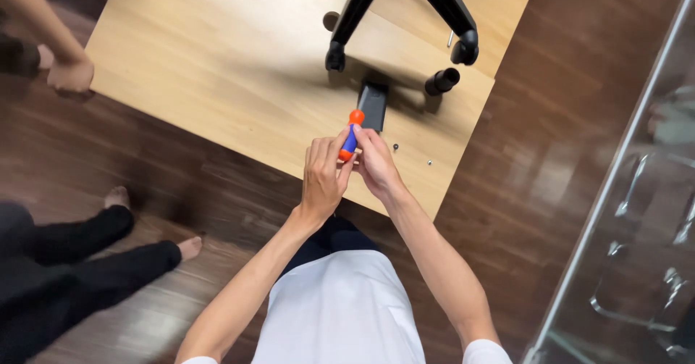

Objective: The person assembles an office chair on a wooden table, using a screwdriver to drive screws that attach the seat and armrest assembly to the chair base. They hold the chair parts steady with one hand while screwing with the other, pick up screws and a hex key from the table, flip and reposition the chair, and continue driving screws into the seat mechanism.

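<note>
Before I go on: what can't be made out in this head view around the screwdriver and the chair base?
- Orange-and-blue screwdriver: lower end hidden by left hand and right hand.
- Black chair base: hub cut off by the top edge.
- Two small dark parts on the wooden board: too small to identify.
- Other person's hand: arm cut off.

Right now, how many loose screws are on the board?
2: one small screw just right of the right hand, another farther right near the board edge. More may hide under the chair base.
</note>
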